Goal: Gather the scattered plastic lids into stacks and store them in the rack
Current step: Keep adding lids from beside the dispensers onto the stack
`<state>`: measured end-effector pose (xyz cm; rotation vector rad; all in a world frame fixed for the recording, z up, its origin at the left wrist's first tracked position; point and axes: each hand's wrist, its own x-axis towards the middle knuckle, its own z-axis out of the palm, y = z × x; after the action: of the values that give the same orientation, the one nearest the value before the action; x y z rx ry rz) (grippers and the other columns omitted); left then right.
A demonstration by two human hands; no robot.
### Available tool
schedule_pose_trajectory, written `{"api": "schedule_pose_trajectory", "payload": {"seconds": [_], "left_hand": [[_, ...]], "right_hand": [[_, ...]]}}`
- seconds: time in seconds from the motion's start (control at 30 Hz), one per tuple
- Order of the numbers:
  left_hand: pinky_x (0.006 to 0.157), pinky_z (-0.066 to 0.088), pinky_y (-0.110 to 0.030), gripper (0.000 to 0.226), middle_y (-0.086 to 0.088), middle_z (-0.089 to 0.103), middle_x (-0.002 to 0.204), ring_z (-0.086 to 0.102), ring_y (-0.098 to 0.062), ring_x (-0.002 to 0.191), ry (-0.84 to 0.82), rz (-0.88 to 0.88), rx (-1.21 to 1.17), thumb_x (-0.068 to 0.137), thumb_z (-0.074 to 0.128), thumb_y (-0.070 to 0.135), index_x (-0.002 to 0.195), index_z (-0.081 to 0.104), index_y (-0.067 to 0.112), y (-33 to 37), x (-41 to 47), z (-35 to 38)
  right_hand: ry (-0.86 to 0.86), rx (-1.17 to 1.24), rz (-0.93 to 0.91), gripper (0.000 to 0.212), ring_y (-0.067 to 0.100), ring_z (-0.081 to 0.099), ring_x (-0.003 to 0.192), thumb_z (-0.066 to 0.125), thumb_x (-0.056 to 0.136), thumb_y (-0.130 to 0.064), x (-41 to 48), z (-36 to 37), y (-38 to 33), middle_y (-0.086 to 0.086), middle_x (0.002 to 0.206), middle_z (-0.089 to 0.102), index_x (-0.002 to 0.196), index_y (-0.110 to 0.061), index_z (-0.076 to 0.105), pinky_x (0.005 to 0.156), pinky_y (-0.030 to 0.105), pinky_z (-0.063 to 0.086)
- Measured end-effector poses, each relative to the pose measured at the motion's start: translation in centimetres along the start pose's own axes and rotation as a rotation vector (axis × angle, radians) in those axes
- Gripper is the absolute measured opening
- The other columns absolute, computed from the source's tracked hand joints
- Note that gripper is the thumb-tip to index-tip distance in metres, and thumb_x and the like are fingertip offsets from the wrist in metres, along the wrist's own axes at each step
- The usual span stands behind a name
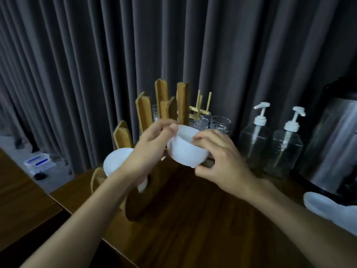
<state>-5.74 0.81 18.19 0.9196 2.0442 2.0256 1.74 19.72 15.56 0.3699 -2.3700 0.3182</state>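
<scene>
Both hands hold one stack of white plastic lids point(186, 149) tilted in the air above the table. My left hand point(150, 146) pinches its upper left rim with thumb and fingers. My right hand point(218, 157) grips its right side and bottom. Just behind and left stands the wooden rack point(144, 113) with tall upright slats. Another stack of white lids point(116, 159) sits in the rack's lower left part, partly hidden by my left forearm. More loose white lids point(324, 206) lie on the table at the far right.
Clear glasses point(220, 122) and a small bamboo stand point(201, 111) sit behind the rack. Two clear pump bottles point(255, 140) point(286, 147) and a steel urn point(336, 144) stand at the right. Grey curtains hang behind the dark wooden table point(193, 219). The table's left edge drops to the floor.
</scene>
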Motion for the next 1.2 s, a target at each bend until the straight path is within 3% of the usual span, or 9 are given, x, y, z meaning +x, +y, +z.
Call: {"api": "schedule_pose_trajectory", "payload": {"seconds": [0.07, 0.17, 0.27, 0.4, 0.77, 0.87, 0.97, 1.07, 1.2], "left_hand": [[0.089, 0.06, -0.04, 0.026, 0.005, 0.061, 0.123, 0.063, -0.017, 0.11, 0.004, 0.018, 0.057, 0.102, 0.053, 0.034, 0.127, 0.056, 0.04, 1.3, 1.4, -2.7], [0.087, 0.061, -0.04, 0.023, 0.001, 0.069, 0.119, 0.068, -0.02, 0.109, -0.023, 0.059, 0.082, 0.103, 0.053, 0.023, 0.122, 0.065, 0.027, 2.5, 3.5, -6.3], [0.095, 0.058, -0.04, 0.022, 0.005, 0.065, 0.126, 0.062, -0.017, 0.119, 0.019, 0.066, 0.149, 0.104, 0.05, 0.02, 0.114, 0.07, 0.02, 2.2, 5.4, -8.9], [0.087, 0.061, -0.034, 0.023, 0.006, 0.064, 0.126, 0.062, -0.017, 0.119, 0.023, 0.078, 0.164, 0.105, 0.048, 0.021, 0.115, 0.068, 0.019, 0.5, 7.0, -10.8], [0.091, 0.058, -0.029, 0.026, 0.004, 0.069, 0.123, 0.066, -0.011, 0.115, -0.065, 0.207, 0.156, 0.104, 0.049, 0.017, 0.124, 0.066, 0.018, -1.1, 9.4, -13.9], [0.092, 0.056, -0.023, 0.04, 0.008, 0.066, 0.123, 0.064, -0.009, 0.117, -0.173, 0.211, 0.316, 0.095, 0.065, 0.018, 0.134, 0.058, 0.017, -1.9, 10.0, -15.0], [0.087, 0.055, -0.016, 0.046, 0.011, 0.065, 0.119, 0.064, -0.006, 0.113, -0.304, 0.228, 0.498, 0.087, 0.075, 0.021, 0.131, 0.059, 0.021, -2.8, 10.4, -15.4], [0.092, 0.056, -0.022, 0.057, 0.01, 0.061, 0.124, 0.06, -0.009, 0.114, -0.362, 0.247, 0.688, 0.084, 0.081, 0.025, 0.136, 0.056, 0.024, -4.1, 10.8, -15.5], [0.093, 0.058, -0.031, 0.061, 0.008, 0.06, 0.125, 0.059, -0.014, 0.112, -0.308, 0.182, 0.782, 0.081, 0.083, 0.031, 0.135, 0.056, 0.029, -5.0, 10.9, -15.7]], "right_hand": [[0.037, -0.052, -0.051, 0.044, 0.017, 0.044, 0.12, 0.066, 0.073, -0.028, 2.6, 1.1, -0.1, -0.001, 0.119, 0.056, 0.114, -0.012, 0.065, 0.098, 0.037, 0.037], [0.082, -0.127, -0.127, 0.043, 0.021, 0.046, 0.118, 0.064, 0.075, -0.03, 6.5, 2.8, -0.4, 0.003, 0.116, 0.059, 0.113, -0.01, 0.065, 0.096, 0.039, 0.037], [0.057, -0.176, -0.21, 0.04, 0.024, 0.05, 0.118, 0.073, 0.079, -0.028, 9.5, 4.5, -0.3, 0.004, 0.119, 0.061, 0.113, -0.012, 0.061, 0.098, 0.037, 0.036], [0.051, -0.246, -0.277, 0.044, 0.028, 0.056, 0.116, 0.082, 0.074, -0.017, 11.6, 6.1, 0.3, 0.008, 0.12, 0.064, 0.112, -0.008, 0.061, 0.1, 0.04, 0.037], [0.129, -0.289, -0.294, 0.035, 0.029, 0.059, 0.119, 0.075, 0.074, -0.012, 14.3, 7.1, 0.3, 0.009, 0.119, 0.067, 0.106, -0.008, 0.062, 0.103, 0.041, 0.031], [0.066, -0.424, -0.377, 0.028, 0.028, 0.059, 0.12, 0.074, 0.076, -0.011, 14.5, 7.7, 0.6, 0.008, 0.115, 0.068, 0.103, -0.01, 0.064, 0.105, 0.045, 0.032], [0.05, -0.536, -0.426, 0.02, 0.028, 0.058, 0.124, 0.072, 0.079, -0.008, 13.6, 8.8, 1.0, 0.005, 0.109, 0.07, 0.098, -0.012, 0.067, 0.11, 0.051, 0.03], [0.062, -0.62, -0.446, 0.018, 0.03, 0.055, 0.131, 0.064, 0.082, -0.002, 12.6, 10.1, 1.2, 0.006, 0.109, 0.071, 0.097, -0.012, 0.067, 0.115, 0.053, 0.024], [0.067, -0.689, -0.474, 0.014, 0.03, 0.055, 0.132, 0.057, 0.091, -0.005, 11.7, 11.9, 1.8, 0.009, 0.11, 0.072, 0.094, -0.008, 0.07, 0.122, 0.045, 0.013]]}}
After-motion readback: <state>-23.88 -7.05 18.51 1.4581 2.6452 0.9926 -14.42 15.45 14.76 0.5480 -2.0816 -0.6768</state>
